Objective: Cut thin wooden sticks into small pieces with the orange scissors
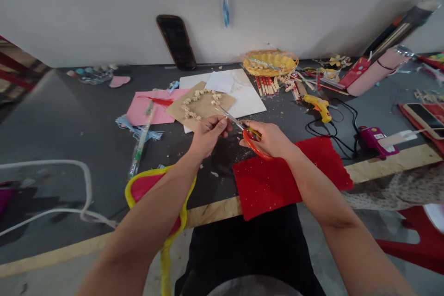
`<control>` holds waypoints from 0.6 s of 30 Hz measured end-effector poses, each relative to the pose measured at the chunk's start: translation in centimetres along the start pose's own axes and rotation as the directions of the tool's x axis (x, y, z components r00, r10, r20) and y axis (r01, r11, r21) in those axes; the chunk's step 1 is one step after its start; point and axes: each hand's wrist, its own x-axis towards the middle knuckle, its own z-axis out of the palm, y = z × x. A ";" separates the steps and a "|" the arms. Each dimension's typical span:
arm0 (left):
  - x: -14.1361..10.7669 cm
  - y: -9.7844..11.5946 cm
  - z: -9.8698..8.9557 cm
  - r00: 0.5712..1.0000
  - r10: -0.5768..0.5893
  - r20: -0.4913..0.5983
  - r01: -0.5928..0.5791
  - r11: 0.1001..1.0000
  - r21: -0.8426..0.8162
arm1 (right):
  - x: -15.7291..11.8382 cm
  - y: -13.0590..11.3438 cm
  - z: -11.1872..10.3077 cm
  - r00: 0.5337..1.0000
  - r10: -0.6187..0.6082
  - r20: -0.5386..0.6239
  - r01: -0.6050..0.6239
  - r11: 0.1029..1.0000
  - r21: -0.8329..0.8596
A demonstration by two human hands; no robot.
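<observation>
My right hand (pixel 268 138) is closed round the red and yellow handles of a pair of scissors (pixel 255 144), whose blades point up and left. Close to the blades, my left hand (pixel 211 132) pinches something small and pale between thumb and fingers; what it is I cannot make out. Just beyond both hands lies a piece of brown cardboard (pixel 176 110) with a ring of small beige lumps (pixel 190 112) on it. The cardboard rests partly on a white board (pixel 250 101) and partly over pink paper (pixel 133 110).
A yellow basket (pixel 245 64), a yellow glue gun (pixel 321 107) with a black cord and a purple power strip (pixel 373 141) lie to the right. Red felt (pixel 267 189) hangs over the front edge. A phone (pixel 176 41) leans on the wall; a pink bottle (pixel 378 71) stands tilted.
</observation>
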 end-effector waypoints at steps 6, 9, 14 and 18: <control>-0.1 0.3 -0.2 0.999 0.041 -0.028 -0.039 0.997 0.069 | -0.3 -0.6 0.1 0.998 0.042 0.036 -0.046 0.993 0.109; -0.1 0.5 -0.1 0.997 0.061 -0.051 -0.056 0.993 0.101 | -0.2 -0.5 0.2 0.999 0.033 0.039 -0.037 0.994 0.105; -0.1 0.5 0.2 0.993 0.073 -0.089 -0.060 0.988 0.140 | 0.2 0.1 0.4 1.000 0.030 -0.003 -0.029 0.999 0.014; -0.1 0.4 0.0 0.994 0.087 -0.072 -0.077 0.989 0.129 | 0.2 0.3 0.5 1.000 0.027 -0.012 -0.027 0.999 -0.031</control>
